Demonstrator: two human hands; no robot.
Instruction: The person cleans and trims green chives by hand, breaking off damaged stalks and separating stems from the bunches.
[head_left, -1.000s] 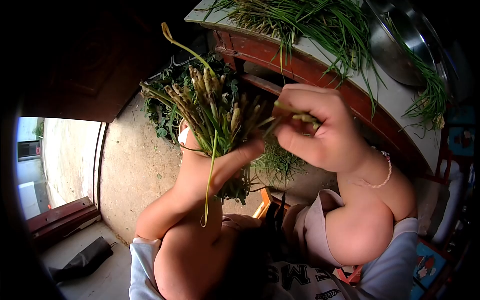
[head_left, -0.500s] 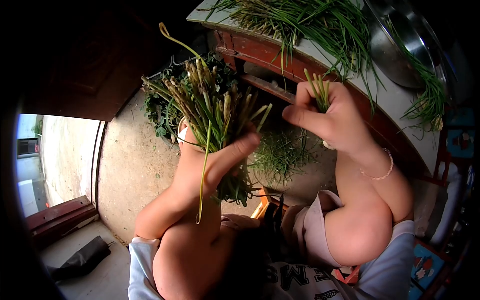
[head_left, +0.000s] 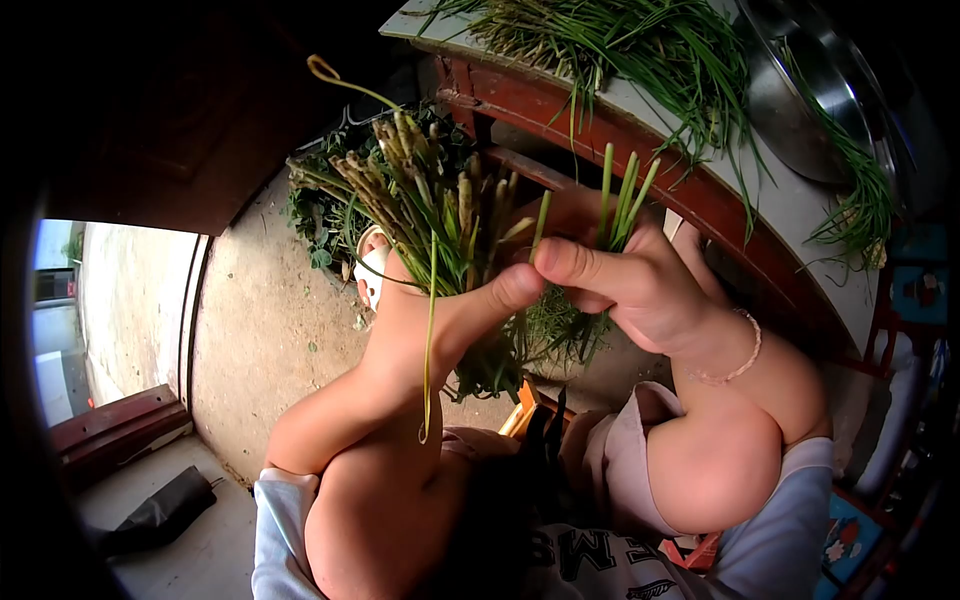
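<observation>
A thick bunch of green stalks (head_left: 440,215) with brownish root ends pointing up is wrapped in my left hand (head_left: 430,325). Its leafy ends hang below the fist. One long yellowish blade droops over that hand. My right hand (head_left: 640,290) holds a few clean green stalks (head_left: 622,200) upright in its curled fingers. Its thumb and index finger meet at a single stalk (head_left: 541,225) beside the bunch, close to my left thumb tip. The far fingers of both hands are partly hidden.
A white-topped red table (head_left: 640,105) at the upper right bears a pile of long green stalks (head_left: 620,40) and a metal basin (head_left: 800,110). Dark leafy plants (head_left: 320,215) lie on the floor behind the bunch. A black object (head_left: 165,515) rests at lower left.
My right hand first moved away from the bunch with short stalks, then came back left to it. Its thumb and index finger have closed at another stalk. My left hand has shifted slightly right.
</observation>
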